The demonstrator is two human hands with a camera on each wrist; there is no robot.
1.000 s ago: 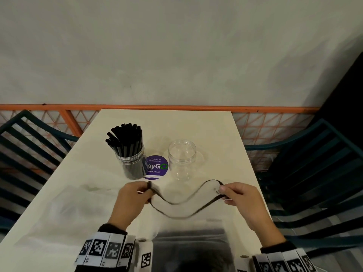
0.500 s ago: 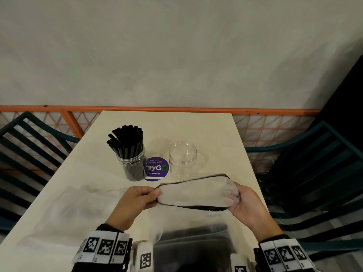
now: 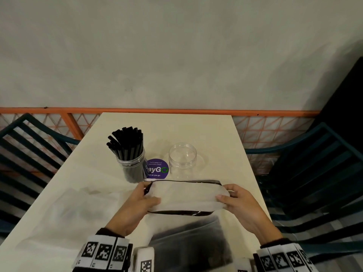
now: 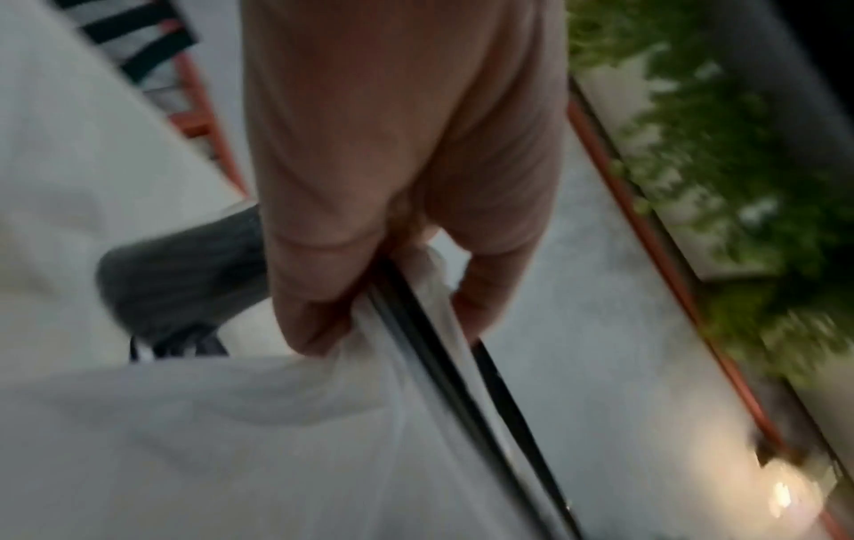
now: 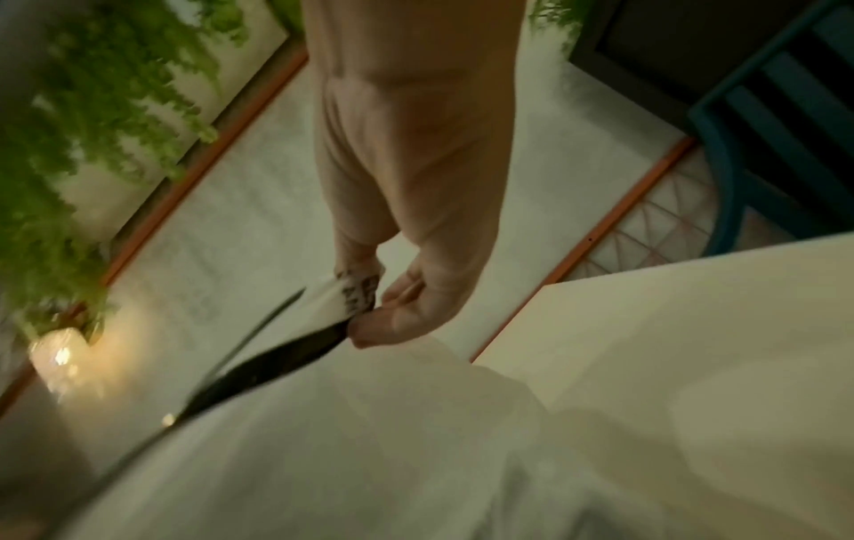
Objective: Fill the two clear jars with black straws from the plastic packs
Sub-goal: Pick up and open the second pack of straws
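Both hands hold a clear plastic pack with a black-edged mouth just above the table's near part. My left hand pinches its left end, and my right hand pinches its right end. A dark mass of black straws shows through the pack lower down. One clear jar at the centre left is packed with upright black straws. The other clear jar stands empty to its right, just beyond the pack.
A purple round sticker lies between the jars on the cream table. More crumpled clear plastic lies at the left. Dark teal chairs flank both sides, with an orange railing at the far edge.
The pack's mouth, sagging in a loose curve a second ago, has been pulled taut and spread wide. Both hands have shifted slightly toward me while keeping their grip.
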